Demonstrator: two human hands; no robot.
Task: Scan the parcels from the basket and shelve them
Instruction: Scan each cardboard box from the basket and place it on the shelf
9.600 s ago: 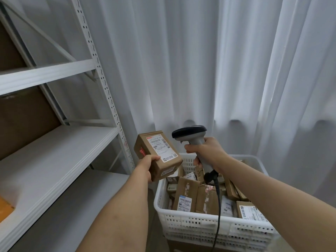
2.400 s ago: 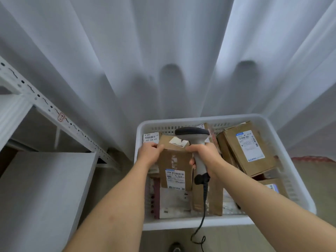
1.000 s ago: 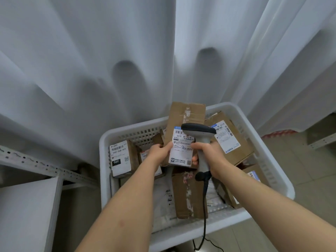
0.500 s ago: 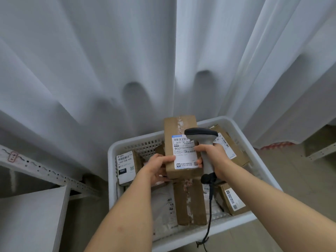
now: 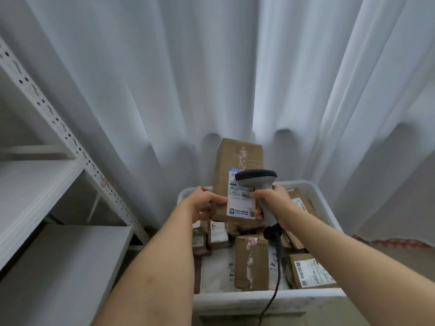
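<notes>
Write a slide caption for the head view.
Left hand holds a cardboard parcel; right hand aims a barcode scanner.

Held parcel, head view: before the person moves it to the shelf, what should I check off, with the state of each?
1. Left hand holds the parcel firmly: ok, fingers curled round its left edge, parcel lifted above the basket.
2. Label faces the person: ok.
3. Scanner in the right hand, its head in front of the label: ok.
4. Scan registered: cannot tell, no light or beep shows.
5. Shelf at left has free space: ok, a bare board is in view.
6. Scanner cable free of the parcels: cannot tell, it hangs down over the basket.
</notes>
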